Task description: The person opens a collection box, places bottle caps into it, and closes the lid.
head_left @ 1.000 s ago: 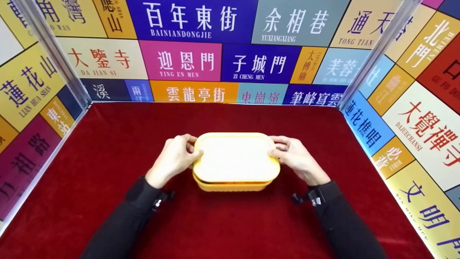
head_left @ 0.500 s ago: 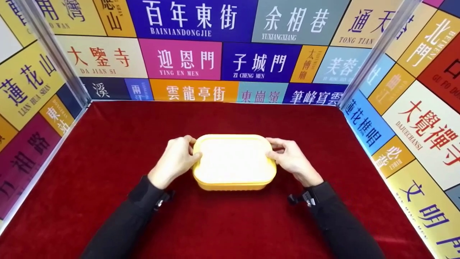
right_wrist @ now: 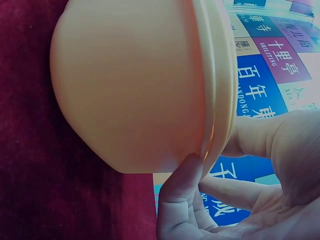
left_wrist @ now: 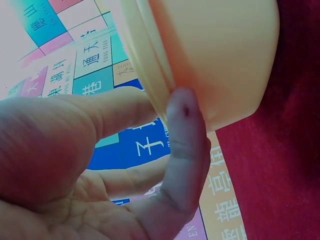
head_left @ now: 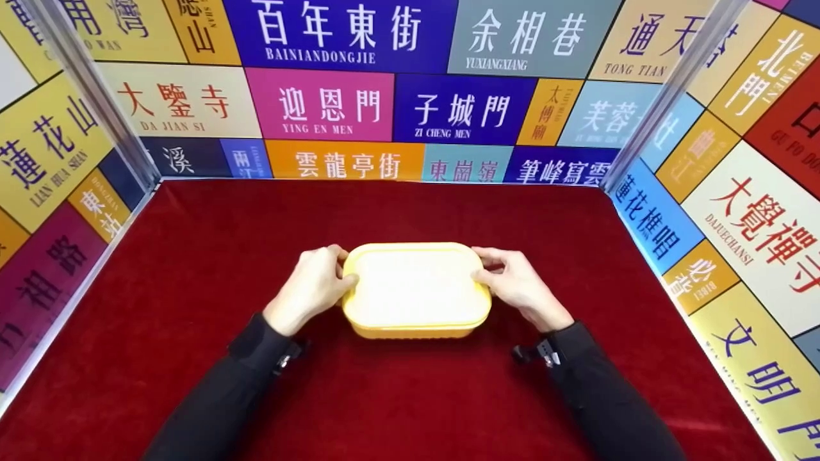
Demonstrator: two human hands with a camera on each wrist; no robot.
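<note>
A yellow lunch box (head_left: 413, 333) with a pale, glossy lid (head_left: 418, 285) sits on the red cloth in the middle of the head view. My left hand (head_left: 311, 282) pinches its left end, thumb on the lid and fingers under the rim. At the opposite end, my right hand (head_left: 519, 282) pinches the rim the same way. The left wrist view has a finger (left_wrist: 185, 120) pressed against the box wall (left_wrist: 225, 55) just below the lid edge. From the right wrist, a thin bright seam shows between lid and box wall (right_wrist: 130, 90). The contents are hidden.
Red cloth (head_left: 410, 403) covers the table around the box. Printed panels (head_left: 320, 105) with large characters wall in the back and both sides, joined by metal corner posts (head_left: 102, 96). Dark sleeves with wrist-worn devices (head_left: 548, 352) reach in from the front.
A second ago the lid sat raised at the front with a dark gap; now it lies flush on the box. Both hands keep their grip and have shifted slightly, the right one inward.
</note>
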